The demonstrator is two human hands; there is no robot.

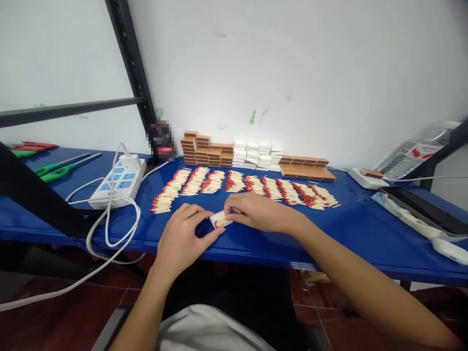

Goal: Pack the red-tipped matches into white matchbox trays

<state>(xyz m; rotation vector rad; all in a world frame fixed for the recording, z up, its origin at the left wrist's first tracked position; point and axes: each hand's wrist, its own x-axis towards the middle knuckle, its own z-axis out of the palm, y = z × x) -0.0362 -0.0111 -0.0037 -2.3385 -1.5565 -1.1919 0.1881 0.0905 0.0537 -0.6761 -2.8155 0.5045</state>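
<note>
A small white matchbox tray [215, 218] lies near the front edge of the blue table, with red-tipped matches [221, 222] inside it. My left hand [185, 234] grips the tray's left end between thumb and fingers. Over the tray's right end, my right hand [252, 210] is closed, its fingertips pinched at the matches; how many it holds is hidden. Just beyond both hands, several piles of loose matches [234, 181] spread in a row across the table.
Brown matchbox sleeves [208, 151] and white trays [256, 156] are stacked along the wall, with more brown sleeves [307, 168] to their right. A power strip [119, 180] with white cables sits left. A plastic bottle [417, 151] and a black case [427, 207] lie right.
</note>
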